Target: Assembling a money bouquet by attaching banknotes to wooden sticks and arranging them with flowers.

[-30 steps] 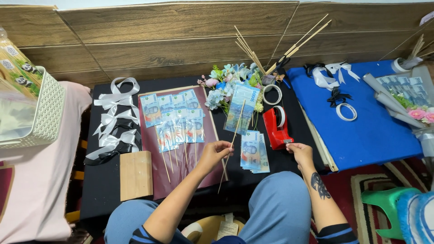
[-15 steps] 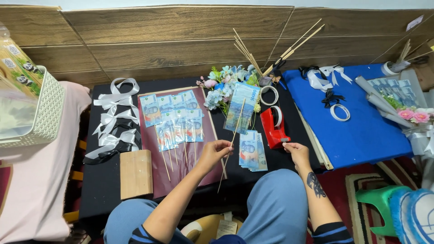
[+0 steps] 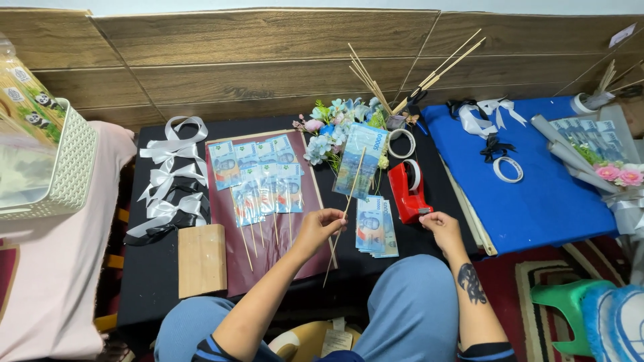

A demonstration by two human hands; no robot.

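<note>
My left hand [image 3: 320, 230] pinches a thin wooden skewer [image 3: 350, 194] that carries a blue banknote [image 3: 361, 158] at its upper end. My right hand [image 3: 439, 226] rests at the front of a red tape dispenser [image 3: 406, 191], fingertips pinched at its cutting edge; whether they grip tape I cannot tell. A small stack of blue banknotes [image 3: 373, 227] lies between the two hands on the black table [image 3: 154, 268]. Several more banknotes on skewers [image 3: 258, 181] lie fanned on a dark red sheet [image 3: 228, 265] to the left.
White and black ribbon bows [image 3: 171, 177] and a wooden block [image 3: 201, 260] sit at the left. Artificial flowers [image 3: 332, 127], loose skewers [image 3: 376, 84] and tape rings [image 3: 401, 143] lie behind. A blue board [image 3: 537, 194] at the right holds ribbons and tape. A white basket [image 3: 70, 164] stands far left.
My right hand has stayed at the dispenser's front edge. My left hand keeps the skewer in nearly the same place. The view has shifted slightly.
</note>
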